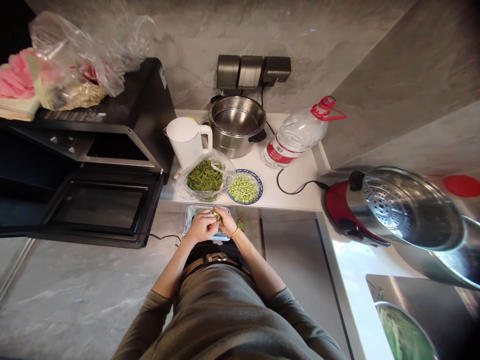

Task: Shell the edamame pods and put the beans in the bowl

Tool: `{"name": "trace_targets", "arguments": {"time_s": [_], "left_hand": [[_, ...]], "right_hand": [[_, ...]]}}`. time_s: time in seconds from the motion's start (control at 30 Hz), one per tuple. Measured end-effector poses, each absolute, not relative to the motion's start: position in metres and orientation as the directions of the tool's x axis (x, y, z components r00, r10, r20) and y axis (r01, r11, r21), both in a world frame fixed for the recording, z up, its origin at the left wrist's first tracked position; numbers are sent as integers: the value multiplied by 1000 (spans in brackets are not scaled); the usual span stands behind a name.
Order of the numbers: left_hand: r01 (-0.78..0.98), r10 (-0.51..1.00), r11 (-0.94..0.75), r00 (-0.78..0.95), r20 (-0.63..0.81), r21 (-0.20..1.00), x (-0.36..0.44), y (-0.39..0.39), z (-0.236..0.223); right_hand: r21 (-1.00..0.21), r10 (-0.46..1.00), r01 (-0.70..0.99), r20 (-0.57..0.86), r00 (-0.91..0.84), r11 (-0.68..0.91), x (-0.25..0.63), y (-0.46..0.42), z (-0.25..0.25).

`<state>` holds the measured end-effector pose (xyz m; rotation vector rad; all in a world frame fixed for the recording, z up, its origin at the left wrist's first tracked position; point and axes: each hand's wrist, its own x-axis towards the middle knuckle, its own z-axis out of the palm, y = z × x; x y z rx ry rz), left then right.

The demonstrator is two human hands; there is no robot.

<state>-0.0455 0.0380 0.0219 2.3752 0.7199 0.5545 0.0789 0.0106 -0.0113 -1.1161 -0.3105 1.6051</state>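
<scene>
My left hand (203, 226) and my right hand (226, 223) meet in front of my waist, fingers closed together around a green edamame pod (216, 215). Part of the pod is covered by the fingers. Below them is a light-rimmed bin (188, 214), its inside mostly hidden by my hands. On the counter edge just beyond lies a clear plastic bag of edamame pods (204, 176). To its right, a blue-patterned plate (261, 189) bears shelled green beans (243, 188).
Behind the bag stand a white pitcher (183, 137) and a steel pot (236, 145). A large water bottle (294, 137) is right of them. At left, an oven's door (101, 207) hangs open. A red-based steamer (339, 210) occupies the right counter (347, 280).
</scene>
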Motion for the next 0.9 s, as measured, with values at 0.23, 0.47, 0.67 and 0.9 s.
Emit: {"name": "trace_targets", "arguments": {"time_s": [0.23, 0.47, 0.67, 0.9], "left_hand": [[359, 577, -664, 804, 143, 656, -49, 35, 30], [608, 753, -477, 655, -61, 635, -71, 46, -5], [606, 740, -529, 672, -27, 594, -61, 42, -10], [583, 786, -516, 614, 75, 628, -47, 36, -13]], "right_hand": [[-568, 834, -682, -539, -115, -461, 85, 12, -19], [-671, 789, -503, -614, -35, -544, 87, 9, -28], [-694, 761, -402, -649, -10, -597, 82, 6, -34], [-791, 841, -404, -534, 87, -460, 76, -1, -27]]}}
